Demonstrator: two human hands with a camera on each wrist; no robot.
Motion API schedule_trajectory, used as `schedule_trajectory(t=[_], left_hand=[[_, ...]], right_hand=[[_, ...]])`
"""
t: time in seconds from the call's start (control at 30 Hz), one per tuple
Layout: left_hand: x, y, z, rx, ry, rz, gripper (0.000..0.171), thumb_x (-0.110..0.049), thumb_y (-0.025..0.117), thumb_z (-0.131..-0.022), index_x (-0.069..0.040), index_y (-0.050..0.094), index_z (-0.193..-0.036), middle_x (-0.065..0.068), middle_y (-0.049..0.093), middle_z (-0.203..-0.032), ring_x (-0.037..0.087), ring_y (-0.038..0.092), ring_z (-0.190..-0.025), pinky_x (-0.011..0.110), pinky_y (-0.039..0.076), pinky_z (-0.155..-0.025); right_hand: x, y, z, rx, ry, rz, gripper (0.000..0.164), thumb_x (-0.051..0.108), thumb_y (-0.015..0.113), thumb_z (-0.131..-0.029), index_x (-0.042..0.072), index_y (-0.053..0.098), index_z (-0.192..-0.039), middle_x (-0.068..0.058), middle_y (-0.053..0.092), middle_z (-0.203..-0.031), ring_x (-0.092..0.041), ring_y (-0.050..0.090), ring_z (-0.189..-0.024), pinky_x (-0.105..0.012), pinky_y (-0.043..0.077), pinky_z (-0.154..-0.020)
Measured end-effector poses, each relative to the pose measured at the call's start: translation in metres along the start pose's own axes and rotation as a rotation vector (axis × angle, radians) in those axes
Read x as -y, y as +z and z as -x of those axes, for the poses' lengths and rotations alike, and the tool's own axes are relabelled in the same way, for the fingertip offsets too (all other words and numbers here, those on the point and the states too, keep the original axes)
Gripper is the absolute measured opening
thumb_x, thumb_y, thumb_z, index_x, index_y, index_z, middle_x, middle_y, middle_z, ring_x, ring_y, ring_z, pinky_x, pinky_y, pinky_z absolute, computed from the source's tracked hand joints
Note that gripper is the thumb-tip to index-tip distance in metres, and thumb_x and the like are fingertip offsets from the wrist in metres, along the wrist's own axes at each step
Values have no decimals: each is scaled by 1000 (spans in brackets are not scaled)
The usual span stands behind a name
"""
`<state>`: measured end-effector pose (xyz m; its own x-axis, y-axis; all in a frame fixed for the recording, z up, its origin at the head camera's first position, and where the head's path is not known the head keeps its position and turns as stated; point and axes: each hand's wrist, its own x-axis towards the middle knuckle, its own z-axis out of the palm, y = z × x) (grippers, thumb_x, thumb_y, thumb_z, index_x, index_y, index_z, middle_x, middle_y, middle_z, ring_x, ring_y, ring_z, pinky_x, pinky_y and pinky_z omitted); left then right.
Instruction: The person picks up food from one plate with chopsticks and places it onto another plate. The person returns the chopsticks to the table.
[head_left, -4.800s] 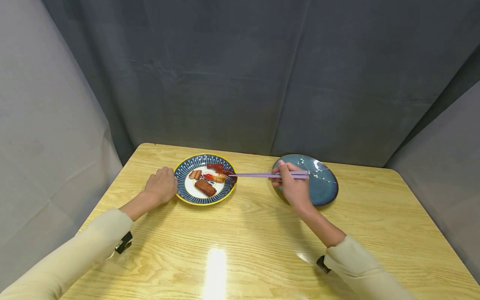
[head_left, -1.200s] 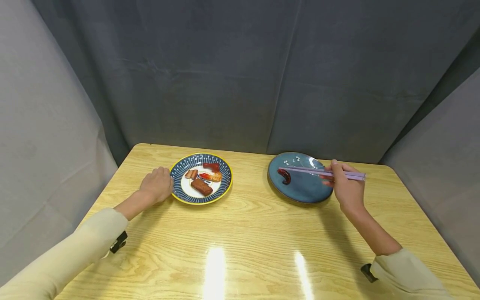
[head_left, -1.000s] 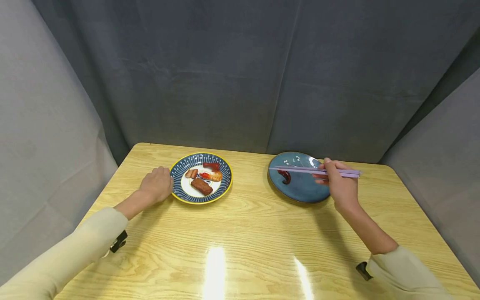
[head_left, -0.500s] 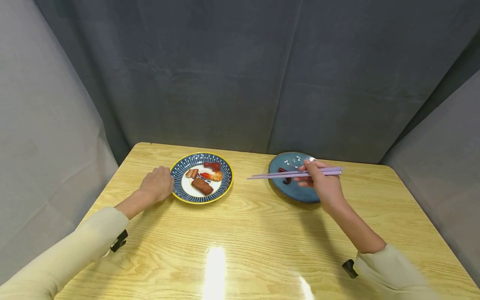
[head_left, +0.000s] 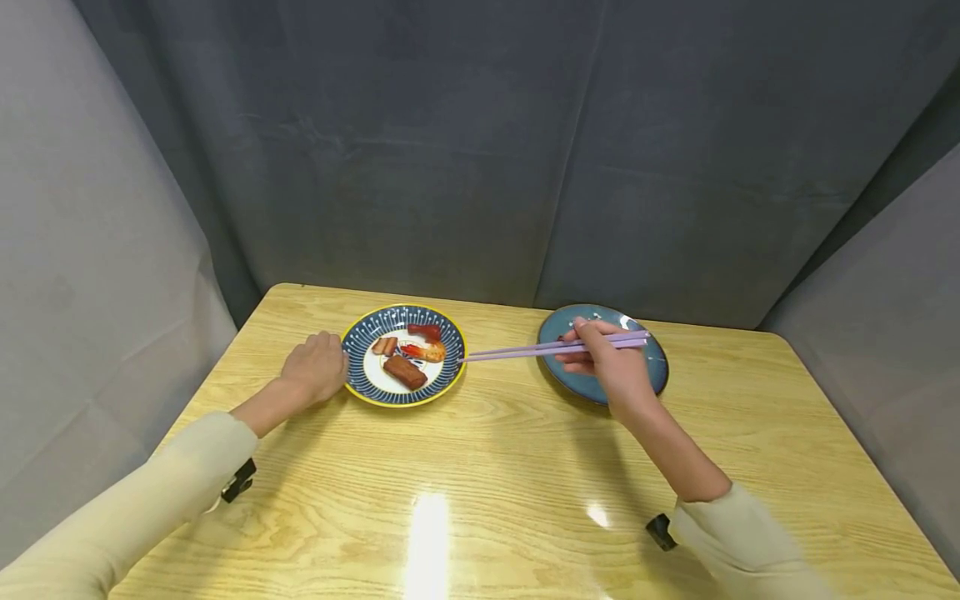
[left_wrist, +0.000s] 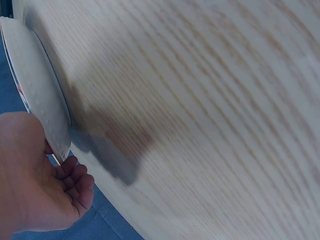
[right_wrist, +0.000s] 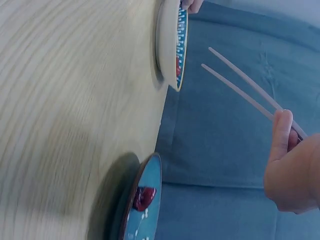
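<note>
Right of centre in the head view, pale purple chopsticks are lying nearly level, their thin tips pointing at the striped plate left of centre. That plate is showing a yellow edge, a blue patterned rim and a white middle, where a brown block, an orange-red shrimp, a red slice and some pale brown pieces are sitting close together.

At right of centre, a blue plate is resting on the desk, carrying a dark red curl that is showing clearly in the right wrist view. A dark curtain is filling the upper frame. The right hand is blocking part of the blue plate.

Its fingers are gripping the chopsticks, whose tips are standing slightly apart, holding nothing between them and staying off the striped plate in the right wrist view. At left, the left hand's fingers are pinching the striped plate's edge.
</note>
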<state>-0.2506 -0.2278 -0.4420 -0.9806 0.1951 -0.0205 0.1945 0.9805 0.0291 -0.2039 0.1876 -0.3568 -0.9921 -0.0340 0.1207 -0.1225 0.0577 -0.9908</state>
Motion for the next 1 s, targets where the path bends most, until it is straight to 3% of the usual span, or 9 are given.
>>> schedule_trajectory(t=[0.23,0.63,1.0], left_hand=[[-1,0,1,12,-4,-11,31,-16,39,-103,13,51,-105,17,46,-88,32,50,-85,47,49,-72],[-1,0,0,8,-9,5,30,-16,40,-103,12,50,-105,17,47,-90,34,51,-89,49,48,-74],[2,1,0,19,-12,8,32,-17,37,-103,13,50,-106,19,48,-92,35,52,-91,50,49,-76]], right_hand=[[-6,16,-3,29,31,1,38,22,54,-104,-14,63,-98,-6,70,-78,-20,73,-77,-29,57,-67],[-17,40,-14,45,69,-59,34,19,53,-105,-14,61,-101,-10,68,-87,-16,72,-75,-28,57,-67],[-18,60,-18,51,98,-79,35,19,54,-104,-15,62,-100,-14,68,-84,-18,72,-74,-28,57,-66]])
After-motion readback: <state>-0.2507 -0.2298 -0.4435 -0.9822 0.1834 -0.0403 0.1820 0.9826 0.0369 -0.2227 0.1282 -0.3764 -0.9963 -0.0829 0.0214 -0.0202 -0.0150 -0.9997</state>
